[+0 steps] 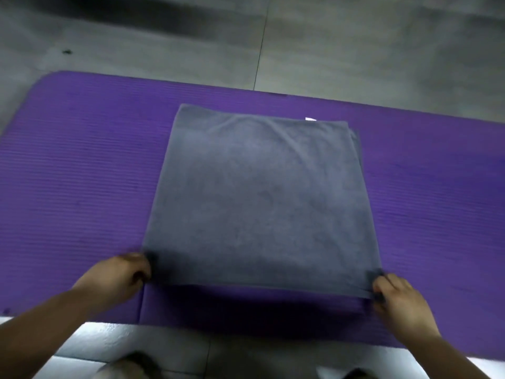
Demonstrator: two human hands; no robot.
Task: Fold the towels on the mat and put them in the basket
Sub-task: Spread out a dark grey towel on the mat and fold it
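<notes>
On the purple mat (68,160), about its middle, a grey towel (259,201) was laid flat in folded layers. Toward the mat's near edge, the towel's left corner was pinched in the curled fingers of the left hand (117,274), and its right corner was gripped likewise by the right hand (399,299).

I'm seeing a grey towel (259,198) lying folded into a rough square on the middle of the purple ribbed mat (68,173), with a lower layer showing along its right side and its far edge stopping just short of the mat's far edge. Its near edge is hanging slightly raised near the mat's near edge, my left hand (117,274) pinching the near left corner and my right hand (396,299) pinching the near right corner.
</notes>
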